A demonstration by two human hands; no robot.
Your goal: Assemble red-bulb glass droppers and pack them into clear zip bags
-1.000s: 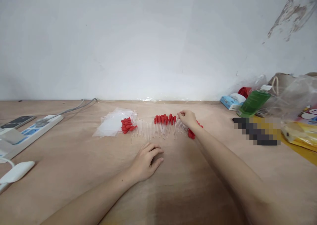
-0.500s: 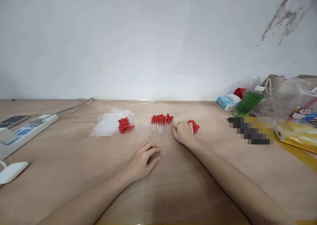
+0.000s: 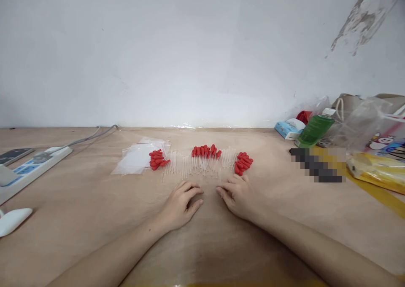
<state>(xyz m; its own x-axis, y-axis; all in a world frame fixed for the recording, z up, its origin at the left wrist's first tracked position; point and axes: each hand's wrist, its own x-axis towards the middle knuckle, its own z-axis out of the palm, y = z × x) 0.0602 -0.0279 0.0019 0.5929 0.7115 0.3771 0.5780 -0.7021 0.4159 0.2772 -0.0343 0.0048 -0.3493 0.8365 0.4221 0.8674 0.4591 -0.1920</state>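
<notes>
Glass droppers with red rubber bulbs lie in three groups on the wooden table: a left pile (image 3: 157, 159), a middle row (image 3: 205, 152) with clear stems pointing toward me, and a right pile (image 3: 243, 162). My left hand (image 3: 182, 205) rests palm down just in front of the middle row, fingers loosely curled, holding nothing. My right hand (image 3: 237, 194) lies flat beside it, fingers apart and pointing left, just in front of the right pile and holding nothing.
Clear plastic bags (image 3: 137, 158) lie left of the droppers. A white power strip (image 3: 31, 169), a phone (image 3: 14, 154) and a white mouse (image 3: 12, 219) sit far left. A green bottle (image 3: 313, 131), tissue pack (image 3: 289, 129) and plastic bags (image 3: 373, 127) crowd the right.
My right hand has pulled back from the droppers toward me and now lies flat on the table beside my left hand. The left hand has stayed put.
</notes>
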